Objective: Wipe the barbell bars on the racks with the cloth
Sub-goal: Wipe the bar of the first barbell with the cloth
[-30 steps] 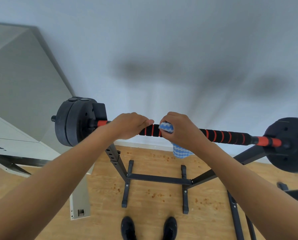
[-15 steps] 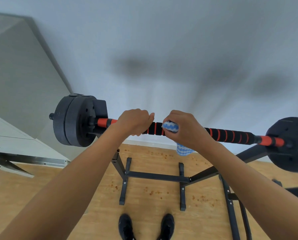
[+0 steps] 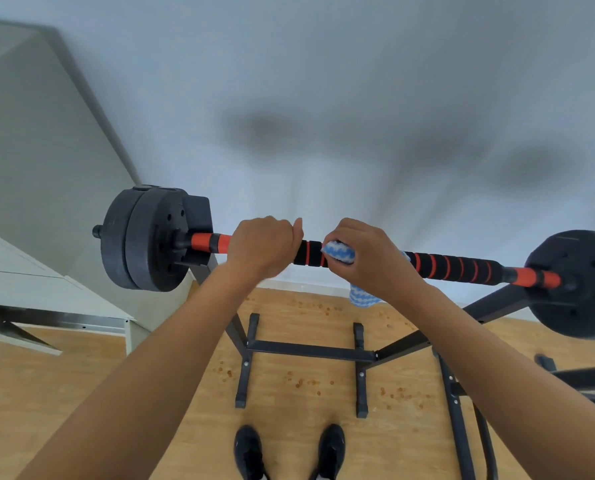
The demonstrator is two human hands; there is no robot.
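Note:
A barbell bar with black foam and orange rings lies across a black rack, with black weight plates at both ends. My left hand grips the bar left of centre, fingers curled over it. My right hand holds a blue and white cloth wrapped round the bar just right of my left hand. A tail of the cloth hangs below my right wrist.
A white wall stands behind the rack. A white table sits at the left. More black rack tubes stand at the lower right. My black shoes are on the wooden floor close to the rack's base.
Both hands and the cloth sit slightly further right along the bar in the view, as my head shifted. My left hand has curled tighter over the bar.

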